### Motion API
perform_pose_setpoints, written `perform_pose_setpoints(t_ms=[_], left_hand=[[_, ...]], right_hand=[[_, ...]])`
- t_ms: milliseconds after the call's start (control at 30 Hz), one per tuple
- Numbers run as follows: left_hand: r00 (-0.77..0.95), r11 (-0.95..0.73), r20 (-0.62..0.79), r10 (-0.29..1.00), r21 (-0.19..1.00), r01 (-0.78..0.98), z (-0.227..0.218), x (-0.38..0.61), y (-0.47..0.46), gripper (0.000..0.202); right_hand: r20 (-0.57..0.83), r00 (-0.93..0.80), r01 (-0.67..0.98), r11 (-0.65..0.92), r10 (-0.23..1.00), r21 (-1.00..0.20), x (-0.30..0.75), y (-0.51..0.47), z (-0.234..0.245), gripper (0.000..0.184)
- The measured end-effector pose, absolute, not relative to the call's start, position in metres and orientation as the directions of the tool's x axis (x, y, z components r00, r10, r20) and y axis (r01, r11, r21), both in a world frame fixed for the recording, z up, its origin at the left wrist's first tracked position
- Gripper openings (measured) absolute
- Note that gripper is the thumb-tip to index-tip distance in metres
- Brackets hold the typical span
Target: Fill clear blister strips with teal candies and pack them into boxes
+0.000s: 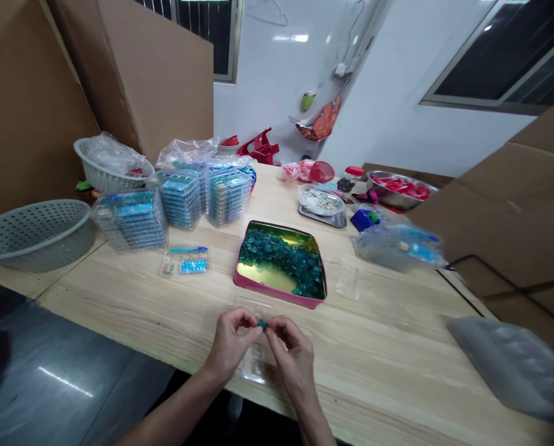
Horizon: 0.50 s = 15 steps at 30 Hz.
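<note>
Between the fingertips of my left hand (pixel 233 342) and my right hand (pixel 290 353) is a small dark green piece (pixel 262 324), pinched from both sides. It is too small to name further. Under my hands lies a clear plastic tray (pixel 254 367), partly hidden by them. Just beyond stands a pink-sided tin (pixel 277 293) with a gold inside, holding many small translucent blue-green pieces (pixel 281 251). Left of the tin lies a clear blister tray (pixel 173 259) with a blue pen (pixel 188 249), a blue patterned block (pixel 193 266) and a small striped piece (pixel 168 268).
Stacks of filled clear trays (pixel 179 197) stand at the back left, beside grey baskets (pixel 35 232). Another clear tray (pixel 348 279) lies right of the tin. Farther right are a bag of packs (pixel 397 244), a metal bowl (pixel 400 195) and a blurred grey stack (pixel 513 365).
</note>
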<state>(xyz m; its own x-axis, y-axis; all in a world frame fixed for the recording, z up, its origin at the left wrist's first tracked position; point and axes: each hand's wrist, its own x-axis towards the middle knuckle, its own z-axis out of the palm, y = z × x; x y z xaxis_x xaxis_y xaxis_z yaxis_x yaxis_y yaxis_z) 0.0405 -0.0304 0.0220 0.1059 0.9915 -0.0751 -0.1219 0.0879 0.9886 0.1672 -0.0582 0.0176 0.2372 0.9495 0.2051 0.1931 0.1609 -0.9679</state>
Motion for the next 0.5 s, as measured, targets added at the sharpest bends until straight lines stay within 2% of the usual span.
perform_pose_setpoints(t_ms=[167,233,400,500], left_hand=[[0.225,0.228,-0.174,0.959,0.944,-0.240,0.032,0.032,-0.031,0.008],[0.244,0.257,-0.193,0.950,0.930,-0.263,0.034,0.030,-0.030,0.010],[0.257,0.216,-0.172,0.951,0.964,-0.156,0.024,0.028,-0.027,0.009],[0.236,0.134,-0.120,0.964,0.990,-0.045,0.015,0.031,-0.019,0.008]], right_hand=[[0.018,0.082,-0.112,0.027,0.996,-0.993,0.173,-0.061,0.014,0.021],[-0.018,0.039,-0.179,-0.011,0.999,-0.984,0.176,-0.062,0.011,0.024],[-0.085,0.055,-0.201,-0.072,0.995,-0.977,0.179,-0.062,0.005,0.023],[-0.118,0.087,-0.166,-0.103,0.989,-0.981,0.180,-0.053,0.003,0.025]])
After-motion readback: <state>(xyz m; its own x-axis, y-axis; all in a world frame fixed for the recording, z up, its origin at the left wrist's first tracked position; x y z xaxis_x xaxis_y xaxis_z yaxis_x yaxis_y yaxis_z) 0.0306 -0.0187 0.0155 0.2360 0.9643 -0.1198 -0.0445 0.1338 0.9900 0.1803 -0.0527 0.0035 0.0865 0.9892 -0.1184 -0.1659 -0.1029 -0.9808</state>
